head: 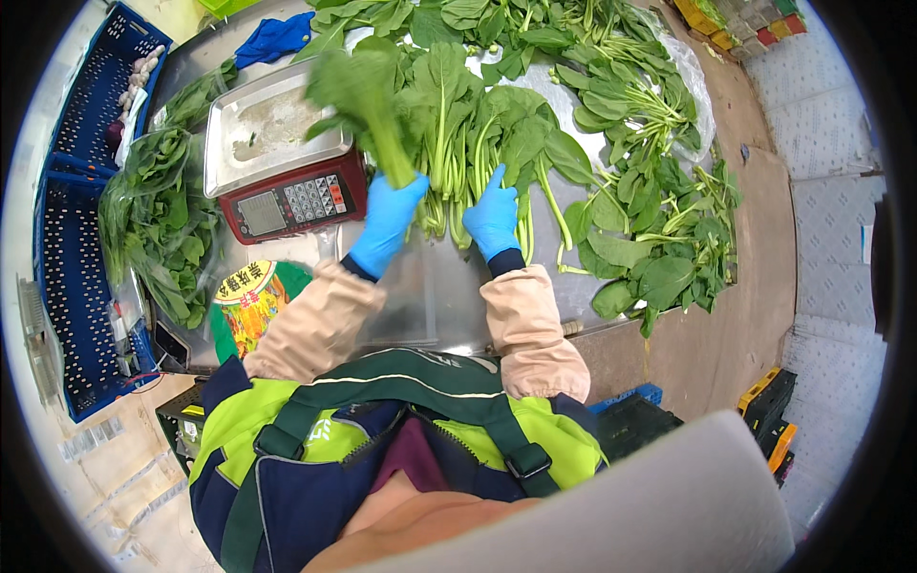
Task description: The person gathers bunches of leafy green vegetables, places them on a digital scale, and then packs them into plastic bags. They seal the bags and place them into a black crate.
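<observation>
My blue-gloved left hand [393,215] grips a bunch of leafy greens [365,100] by its stems, just right of the scale. The bunch is blurred, and its leaves overlap the right edge of the weighing pan [276,129]. Under that pan sits the red body of the digital scale [294,200], with a keypad and display. My right hand [494,218], also gloved in blue, is at the stems of more greens [519,136] lying on the metal table [415,301]. Its index finger points forward; whether it grips a stem is hard to tell. Between my hands lie further stems [448,157].
Loose greens [645,243] cover the table's right side and far edge. Bagged greens [161,215] lie left of the scale, beside blue perforated crates [75,286]. A blue cloth [274,39] rests behind the scale. Near my left forearm is a printed green package [247,304].
</observation>
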{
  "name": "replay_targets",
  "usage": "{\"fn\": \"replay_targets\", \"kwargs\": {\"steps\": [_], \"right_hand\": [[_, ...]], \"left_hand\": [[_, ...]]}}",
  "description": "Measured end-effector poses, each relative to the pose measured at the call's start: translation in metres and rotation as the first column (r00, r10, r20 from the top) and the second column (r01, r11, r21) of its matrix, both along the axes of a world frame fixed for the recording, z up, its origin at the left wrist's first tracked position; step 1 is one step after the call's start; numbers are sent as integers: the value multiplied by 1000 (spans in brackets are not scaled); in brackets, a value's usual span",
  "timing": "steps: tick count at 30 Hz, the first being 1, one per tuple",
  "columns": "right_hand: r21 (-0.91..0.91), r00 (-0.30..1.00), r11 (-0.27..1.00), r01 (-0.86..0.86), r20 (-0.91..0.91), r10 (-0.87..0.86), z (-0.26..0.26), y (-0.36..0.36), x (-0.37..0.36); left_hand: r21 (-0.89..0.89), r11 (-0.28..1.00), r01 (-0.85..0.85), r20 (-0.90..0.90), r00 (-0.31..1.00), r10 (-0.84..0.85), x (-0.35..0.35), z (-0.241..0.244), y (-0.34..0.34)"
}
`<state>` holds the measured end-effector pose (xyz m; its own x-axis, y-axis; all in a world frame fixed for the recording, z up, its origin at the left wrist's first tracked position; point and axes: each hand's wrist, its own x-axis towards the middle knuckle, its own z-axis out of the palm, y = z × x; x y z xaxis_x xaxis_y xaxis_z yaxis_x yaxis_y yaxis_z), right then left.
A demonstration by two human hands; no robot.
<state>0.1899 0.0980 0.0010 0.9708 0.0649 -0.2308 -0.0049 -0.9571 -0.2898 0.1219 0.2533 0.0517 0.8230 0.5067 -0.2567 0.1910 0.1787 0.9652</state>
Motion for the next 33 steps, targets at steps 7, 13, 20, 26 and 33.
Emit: {"fn": "replay_targets", "kwargs": {"steps": [7,13,20,26,33], "right_hand": [[202,971,973,-110,231,62,20,-57,13],[977,983,166,135,-111,-145,29,-48,18],[523,992,851,46,78,-101,-9,51,11],[515,990,852,-98,-40,138,-19,29,48],[906,833,125,404,-421,359,37,-34,14]], "left_hand": [[785,613,94,-189,978,92,64,-53,-7],[460,864,203,-131,978,-160,66,-56,28],[-720,644,257,94,956,-277,13,-34,79],[-703,574,419,357,907,-224,-24,-2,56],[-695,594,406,317,914,-254,-63,-22,26]]}}
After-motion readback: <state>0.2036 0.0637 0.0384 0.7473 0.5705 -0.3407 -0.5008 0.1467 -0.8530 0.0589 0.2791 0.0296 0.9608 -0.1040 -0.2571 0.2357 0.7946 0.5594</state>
